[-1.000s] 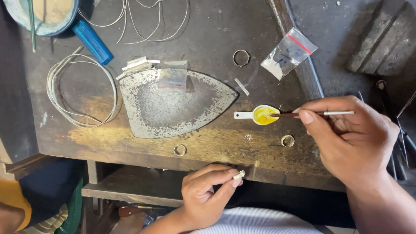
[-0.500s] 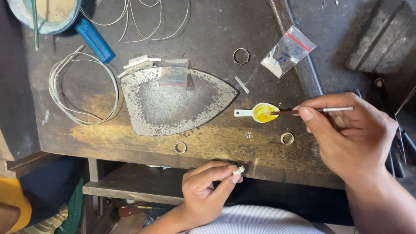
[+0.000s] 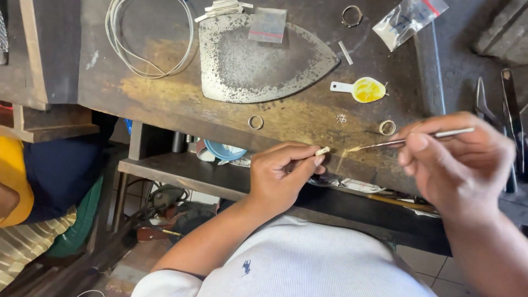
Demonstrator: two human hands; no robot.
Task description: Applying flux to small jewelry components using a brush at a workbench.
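Note:
My left hand (image 3: pixel 283 176) pinches a small pale piece (image 3: pixel 322 150) at the near edge of the worn wooden bench (image 3: pixel 165 99). My right hand (image 3: pixel 456 165) grips a thin brush (image 3: pixel 407 140), whose yellow-tipped end points at that piece from the right, a short gap away. A small white spoon-shaped dish of yellow paste (image 3: pixel 364 89) lies on the bench beyond the brush. Metal rings rest on the bench: one (image 3: pixel 388 127) just above the brush, another (image 3: pixel 255 122) left of my left hand.
A flat iron-shaped metal plate (image 3: pixel 258 60) lies mid-bench, a coil of white wire (image 3: pixel 146 44) to its left. A ring (image 3: pixel 352 15) and a clear plastic bag (image 3: pixel 410 19) sit at the far right. Pliers (image 3: pixel 495 104) lie right. A person in yellow sits at left (image 3: pixel 16 181).
My right hand has brought the brush from the yellow dish down to the bench's near edge. My left hand has lifted the pale piece up to the bench edge, meeting the brush tip.

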